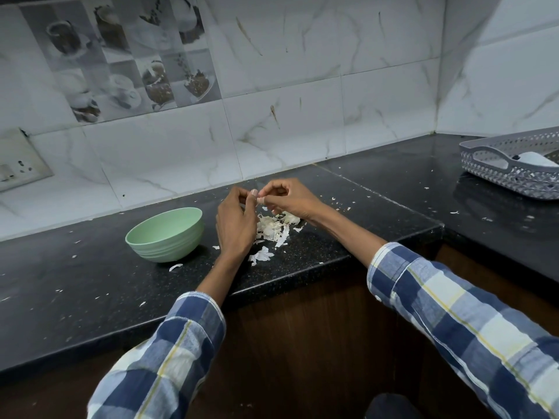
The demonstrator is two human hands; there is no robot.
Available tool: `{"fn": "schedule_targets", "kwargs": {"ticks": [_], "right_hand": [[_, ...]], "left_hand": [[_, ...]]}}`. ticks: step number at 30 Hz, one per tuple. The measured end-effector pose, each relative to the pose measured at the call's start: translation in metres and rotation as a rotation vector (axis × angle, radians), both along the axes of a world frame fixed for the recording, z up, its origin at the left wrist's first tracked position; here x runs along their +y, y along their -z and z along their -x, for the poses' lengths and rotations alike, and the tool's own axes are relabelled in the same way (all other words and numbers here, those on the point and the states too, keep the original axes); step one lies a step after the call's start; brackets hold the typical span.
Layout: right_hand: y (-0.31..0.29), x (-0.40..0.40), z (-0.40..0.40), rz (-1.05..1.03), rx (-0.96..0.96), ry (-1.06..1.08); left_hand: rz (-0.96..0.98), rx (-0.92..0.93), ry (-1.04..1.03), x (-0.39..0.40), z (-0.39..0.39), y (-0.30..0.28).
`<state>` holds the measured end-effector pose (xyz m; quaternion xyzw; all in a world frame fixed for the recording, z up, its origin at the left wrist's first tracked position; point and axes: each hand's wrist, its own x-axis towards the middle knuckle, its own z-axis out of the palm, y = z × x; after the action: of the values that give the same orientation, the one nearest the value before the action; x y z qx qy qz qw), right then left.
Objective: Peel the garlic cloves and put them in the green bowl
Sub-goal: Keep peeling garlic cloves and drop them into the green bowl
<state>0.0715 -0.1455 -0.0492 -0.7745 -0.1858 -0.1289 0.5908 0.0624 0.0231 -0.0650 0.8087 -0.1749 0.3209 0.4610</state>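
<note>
Just right of the green bowl (165,234), above the black table (90,279), I have both hands raised and meeting at the fingertips. My left hand (236,223) has its fingers curled round something small, and my right hand (287,196) pinches at the same spot with thumb and forefinger. I judge this to be a garlic clove (257,197) being stripped, though only a pale sliver shows between the fingertips, so I cannot say how much skin is left on it. Below the hands, beside the bowl, lies a heap of white skins (276,226), with loose flakes scattered further out across the table. I cannot see inside the bowl from this angle, so how many cloves it holds is unknown to me.

The risks from here, as I judge them: the clove is small and likely slick once bare, so a hard pull with the right hand could flick it out of the left and down into the heap, where it would be hard to pick out among scraps of the same colour. The table edge is close below my wrists, so a dropped clove could also roll off to the floor. Skin clinging to my fingers could ride along into the bowl. A grey basket (511,166) sits well off to the right of the bowl, out of the way.
</note>
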Motion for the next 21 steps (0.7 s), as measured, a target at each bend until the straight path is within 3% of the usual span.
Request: {"fn": "schedule_targets", "kwargs": {"ticks": [6,13,21], "right_hand": [[0.000,0.002,-0.001,-0.071,-0.069,-0.025],[-0.001,0.001,0.000,-0.180,-0.032,-0.141],[-0.001,-0.001,-0.001,-0.293,0.125,-0.199]], "left_hand": [[-0.064,0.040,-0.043,0.000,0.000,0.003],[0.175,0.066,0.180,-0.001,-0.006,0.000],[0.338,0.236,0.353,0.000,-0.013,0.000]]}}
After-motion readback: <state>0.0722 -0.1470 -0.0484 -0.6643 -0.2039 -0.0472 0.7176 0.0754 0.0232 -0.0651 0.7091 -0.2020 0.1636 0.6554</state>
